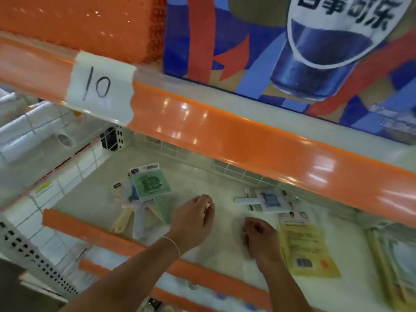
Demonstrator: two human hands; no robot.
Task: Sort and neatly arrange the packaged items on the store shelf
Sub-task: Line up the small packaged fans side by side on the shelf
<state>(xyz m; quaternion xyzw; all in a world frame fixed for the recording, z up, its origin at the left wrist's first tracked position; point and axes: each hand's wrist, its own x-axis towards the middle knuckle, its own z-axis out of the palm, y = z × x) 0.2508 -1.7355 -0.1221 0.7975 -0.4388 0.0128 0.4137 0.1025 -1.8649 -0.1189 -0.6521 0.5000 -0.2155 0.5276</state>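
Both my hands reach into a cream shelf (202,181). My left hand (193,219) hovers with curled fingers and nothing visible in it, just right of a loose pile of packaged handled items topped by a green card (149,183). My right hand (258,235) is loosely curled over the shelf floor, holding nothing that I can see. A blue-carded packaged item (267,200) lies behind my right hand. A yellow flat packet (304,246) lies right beside that hand. More pale packets (391,255) sit at the far right, blurred.
An orange shelf edge (247,143) overhangs the shelf, with a taped label reading 10 (99,86). A lower orange front lip (94,233) runs below my arms. White wire dividers (45,136) and wrapped white goods stand at the left. A cola poster (315,52) fills the upper right.
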